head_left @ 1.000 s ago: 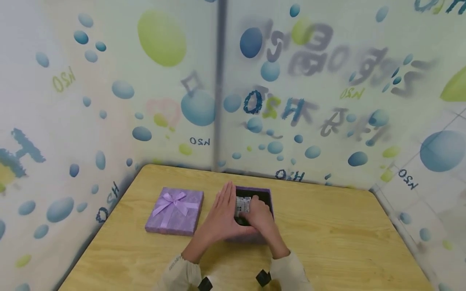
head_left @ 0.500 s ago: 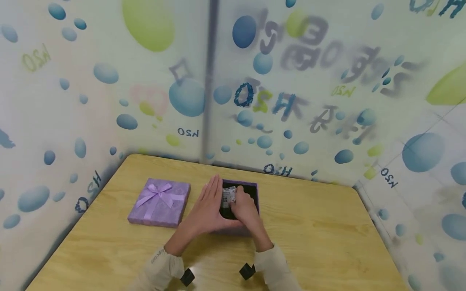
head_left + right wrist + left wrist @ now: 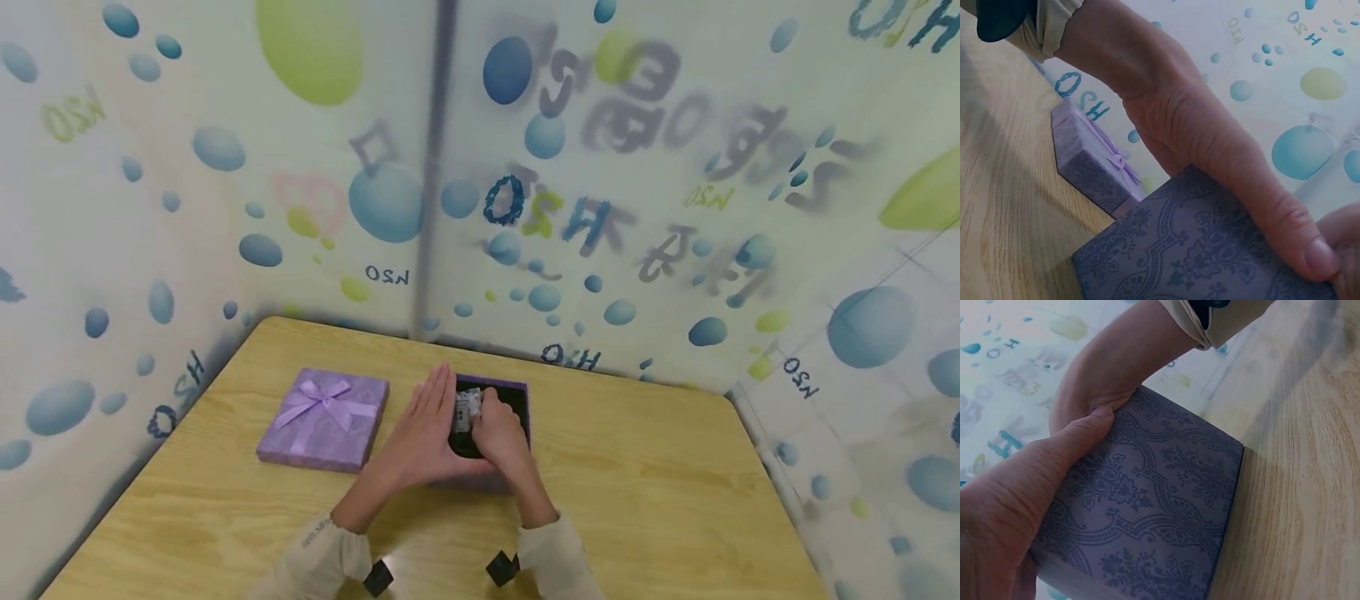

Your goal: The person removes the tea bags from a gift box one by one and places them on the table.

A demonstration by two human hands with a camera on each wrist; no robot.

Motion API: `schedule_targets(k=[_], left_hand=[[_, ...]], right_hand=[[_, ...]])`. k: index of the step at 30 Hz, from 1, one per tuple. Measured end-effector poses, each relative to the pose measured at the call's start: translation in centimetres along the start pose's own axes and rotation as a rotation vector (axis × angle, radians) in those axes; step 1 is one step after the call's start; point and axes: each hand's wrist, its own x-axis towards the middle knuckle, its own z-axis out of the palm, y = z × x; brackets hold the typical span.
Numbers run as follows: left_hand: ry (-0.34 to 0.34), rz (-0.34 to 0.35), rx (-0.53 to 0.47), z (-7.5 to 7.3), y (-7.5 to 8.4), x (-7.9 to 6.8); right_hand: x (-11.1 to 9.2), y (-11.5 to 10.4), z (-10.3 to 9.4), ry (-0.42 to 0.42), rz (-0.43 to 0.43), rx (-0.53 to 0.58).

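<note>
box [image 3: 1166,494]: purple, dark floral scrollwork, black inside | lid [image 3: 336,440]: purple, lilac ribbon [image 3: 327,402] | packet [image 3: 465,411]: silvery-grey | table [image 3: 637,475]: tan woodgrain

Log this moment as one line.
left hand: against open purple box | right hand: inside box, holding silvery packet | lid: off, bow upward, on table left of box

Purple box [image 3: 1160,487], darker floral scrollwork patterning its outer wall: standing upright on wooden table [image 3: 660,483], gaping at top, showing black interior. Small grey-white item [image 3: 466,410], dark print marking its face: showing within box's opening, toward left side, right edge being partly hidden.
</note>
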Motion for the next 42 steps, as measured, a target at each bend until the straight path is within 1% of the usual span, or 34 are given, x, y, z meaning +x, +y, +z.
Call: schedule_targets(k=[4,9,12,15,17,21,28,30,33,35,37,42], left_hand=[[-0.009,0.004,-0.006,0.2,0.2,0.0],[-0.003,-0.015,0.005,-0.1,0.2,0.0],[-0.003,-0.023,0.005,-0.3,0.0,-0.1],[0.007,-0.025,0.003,-0.3,0.3,0.0],[0.007,-0.029,0.009,-0.4,0.4,0.0],[-0.003,-0.036,0.012,-0.4,0.4,-0.1],[-0.010,-0.040,0.012,-0.3,0.4,-0.3],[-0.012,-0.042,0.013,-0.3,0.3,-0.4],[-0.021,-0.045,0.010,-0.3,0.2,-0.3],[-0.015,-0.039,0.002,-0.4,0.2,-0.2],[-0.014,-0.036,-0.007,-0.5,0.2,-0.2],[-0.012,-0.034,-0.021,-0.4,0.4,-0.1]], right_hand=[[-0.2,0.1,-0.1,0.027,-0.014,-0.013],[0.1,0.0,-0.1,0.014,-0.037,-0.003],[0.4,0.1,0.1,0.006,-0.066,0.025],[0.6,0.4,-0.2,0.002,-0.108,0.067],[0.6,0.6,-0.3,-0.015,-0.126,0.107],[0.6,0.8,-0.4,-0.043,-0.128,0.156],[0.3,0.5,-0.7,-0.082,-0.086,0.262],[0.2,0.4,-0.9,-0.089,-0.091,0.273],[0.0,0.4,-1.4,-0.074,-0.120,0.271],[-0.1,0.3,-1.8,-0.074,-0.142,0.294],[-0.2,0.3,-2.3,-0.091,-0.165,0.321],[-0.4,0.4,-3.6,-0.158,-0.186,0.376]])
